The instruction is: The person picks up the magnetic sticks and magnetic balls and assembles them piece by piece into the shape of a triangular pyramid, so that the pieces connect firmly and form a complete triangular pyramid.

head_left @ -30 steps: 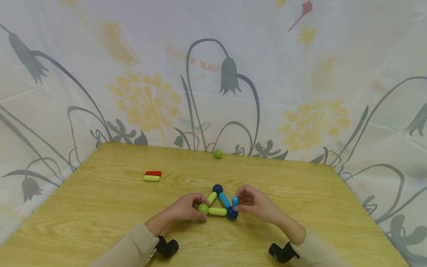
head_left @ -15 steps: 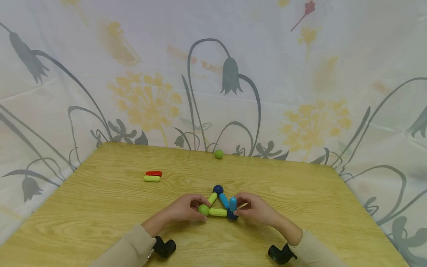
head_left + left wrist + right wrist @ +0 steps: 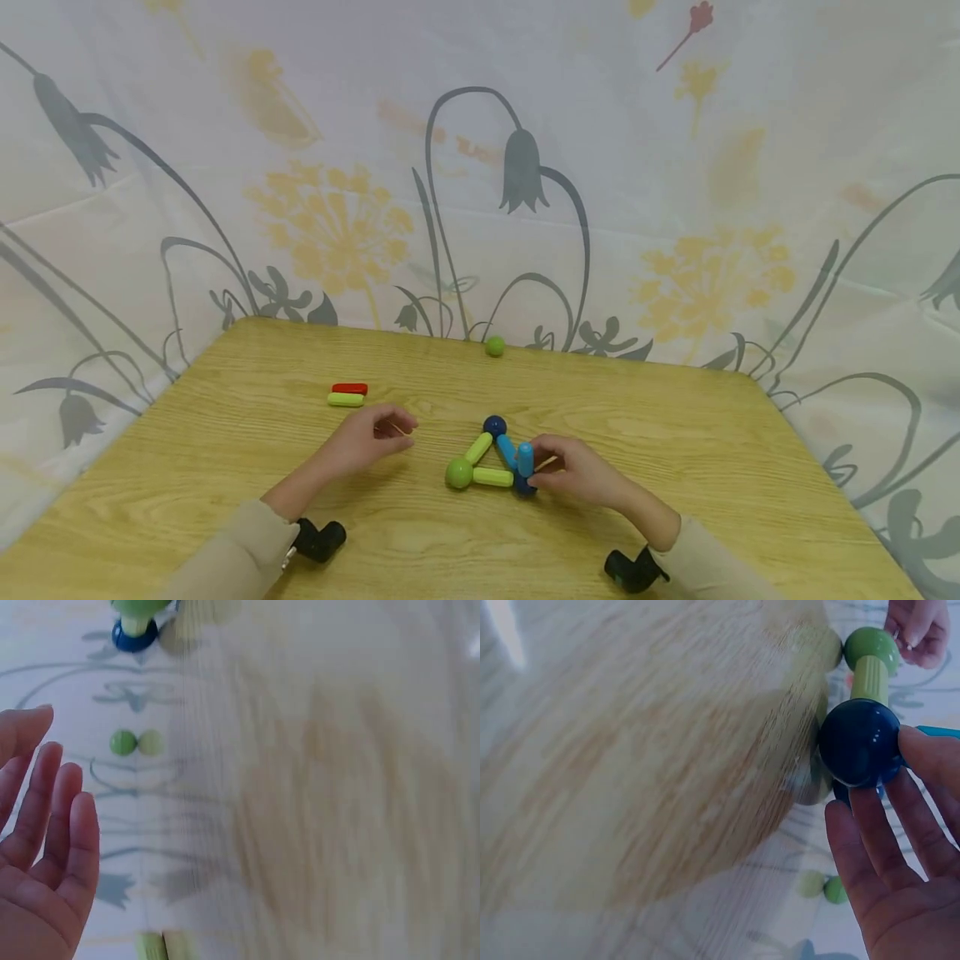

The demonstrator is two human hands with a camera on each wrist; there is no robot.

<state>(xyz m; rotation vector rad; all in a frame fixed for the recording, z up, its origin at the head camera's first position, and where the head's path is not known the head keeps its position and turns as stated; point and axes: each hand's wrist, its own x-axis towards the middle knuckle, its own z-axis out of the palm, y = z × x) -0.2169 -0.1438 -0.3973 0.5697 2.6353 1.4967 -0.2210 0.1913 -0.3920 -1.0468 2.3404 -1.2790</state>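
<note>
In the head view, your right hand point(image 3: 583, 475) pinches a shiny dark blue ball point(image 3: 524, 486) under an upright bright blue stick point(image 3: 526, 460). Left of that ball, your left hand point(image 3: 367, 440) hangs loosely, thumb and fingers apart.

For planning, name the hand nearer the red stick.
Left. The left hand is near the red stick, toward the person; the right hand is farther right, by the upright blue stick.

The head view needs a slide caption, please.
Left hand empty, right hand holding dark blue ball of a rod triangle.
</note>
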